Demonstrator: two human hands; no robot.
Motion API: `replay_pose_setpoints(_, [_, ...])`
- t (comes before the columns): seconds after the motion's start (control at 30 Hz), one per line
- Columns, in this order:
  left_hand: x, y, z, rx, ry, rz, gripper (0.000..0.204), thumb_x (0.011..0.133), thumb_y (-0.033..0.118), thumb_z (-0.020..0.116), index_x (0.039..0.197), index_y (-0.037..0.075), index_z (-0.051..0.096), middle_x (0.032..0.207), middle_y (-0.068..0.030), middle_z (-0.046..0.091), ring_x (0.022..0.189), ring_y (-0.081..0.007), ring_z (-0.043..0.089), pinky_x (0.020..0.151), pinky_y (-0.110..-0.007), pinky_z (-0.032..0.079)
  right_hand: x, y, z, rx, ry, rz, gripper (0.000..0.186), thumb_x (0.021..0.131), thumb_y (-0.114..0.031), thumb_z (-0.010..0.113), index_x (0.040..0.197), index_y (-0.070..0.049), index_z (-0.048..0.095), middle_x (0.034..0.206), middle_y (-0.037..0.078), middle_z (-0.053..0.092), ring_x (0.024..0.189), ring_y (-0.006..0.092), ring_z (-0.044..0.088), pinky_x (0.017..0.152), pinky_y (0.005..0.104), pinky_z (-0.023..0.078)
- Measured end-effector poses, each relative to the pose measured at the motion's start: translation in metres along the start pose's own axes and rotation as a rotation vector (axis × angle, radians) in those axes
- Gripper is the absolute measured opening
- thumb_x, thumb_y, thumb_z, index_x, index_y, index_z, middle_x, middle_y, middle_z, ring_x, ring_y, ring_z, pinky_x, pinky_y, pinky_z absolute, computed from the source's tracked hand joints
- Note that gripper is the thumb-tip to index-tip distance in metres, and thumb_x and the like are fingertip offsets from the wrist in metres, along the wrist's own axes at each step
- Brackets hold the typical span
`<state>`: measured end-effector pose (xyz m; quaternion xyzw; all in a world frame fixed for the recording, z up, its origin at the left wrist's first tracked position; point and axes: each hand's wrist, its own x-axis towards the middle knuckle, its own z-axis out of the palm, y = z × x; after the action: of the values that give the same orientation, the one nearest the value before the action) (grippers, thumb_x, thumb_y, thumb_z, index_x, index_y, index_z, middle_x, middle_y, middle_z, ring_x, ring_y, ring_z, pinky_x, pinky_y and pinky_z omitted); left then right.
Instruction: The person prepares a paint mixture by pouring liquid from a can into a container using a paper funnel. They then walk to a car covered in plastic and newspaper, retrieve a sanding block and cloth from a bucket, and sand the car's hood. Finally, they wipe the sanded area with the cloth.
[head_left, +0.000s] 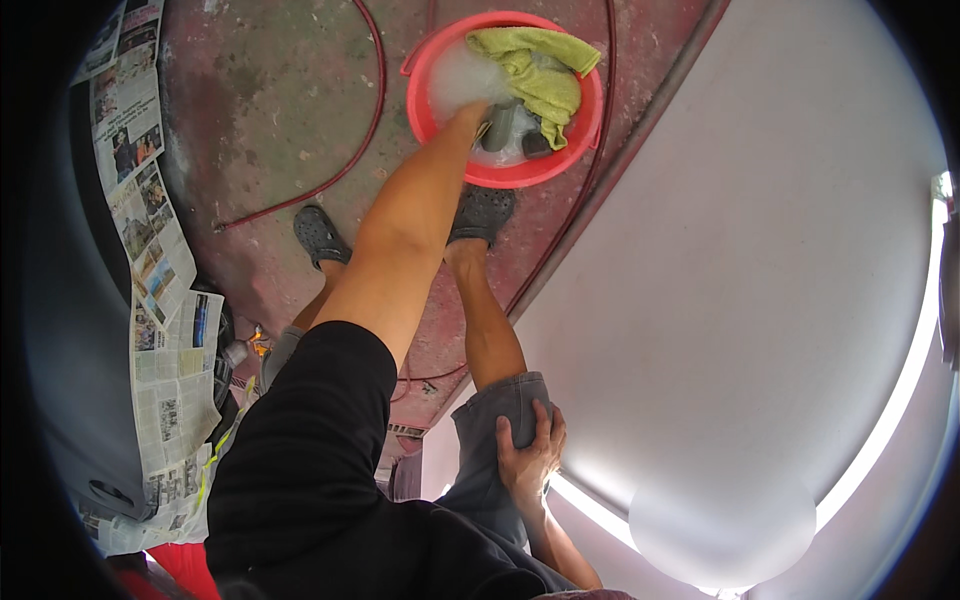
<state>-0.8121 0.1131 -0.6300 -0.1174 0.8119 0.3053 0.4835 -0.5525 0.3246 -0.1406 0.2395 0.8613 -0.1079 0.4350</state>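
Observation:
My left arm stretches down into a red basin (510, 181) on the floor. My left hand (476, 116) dips into cloudy, sudsy water (465, 82), and its fingers are hidden there. Close beside it are a grey, rounded object (499, 128) and a small dark piece (537, 145), whose kinds I cannot make out. A yellow-green towel (548, 88) lies bunched over the basin's far right side, partly in the water. My right hand (532, 455) rests on my right knee, on the grey shorts (505, 405), fingers apart and holding nothing.
A dark red hose (378, 100) curves over the stained floor on the left; another hose (606, 110) passes right of the basin. At right stands a large pale, glossy panel (730, 270). Newspaper sheets (165, 385) edge a dark panel (80, 330) on the left.

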Motion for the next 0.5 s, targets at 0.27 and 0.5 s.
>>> replay_pose_setpoints(0.27, [-0.043, 0.007, -0.007, -0.012, 0.446, 0.089, 0.028, 0.096, 0.018, 0.056, 0.120, 0.008, 0.068, 0.113, -0.0238, 0.071, 0.100, -0.0396, 0.071, 0.087, -0.045, 0.056, -0.008, -0.007, 0.002, -0.010, -0.011, -0.005, 0.064, 0.088, -0.047, 0.077, 0.139, -0.011, 0.062, 0.147, 0.025, 0.051, 0.134, 0.0459, 0.050, 0.109, 0.0558, 0.045])
replay_pose_setpoints(0.5, [-0.108, 0.024, -0.024, -1.494, 0.571, 0.032, 0.032, 0.100, 0.015, 0.063, 0.129, 0.003, 0.056, 0.114, -0.0169, 0.069, 0.100, -0.0311, 0.071, 0.087, -0.041, 0.058, -0.014, -0.022, 0.002, 0.009, -0.025, -0.002, 0.064, 0.088, -0.047, 0.077, 0.139, -0.011, 0.063, 0.146, 0.024, 0.052, 0.134, 0.0445, 0.051, 0.109, 0.0547, 0.046])
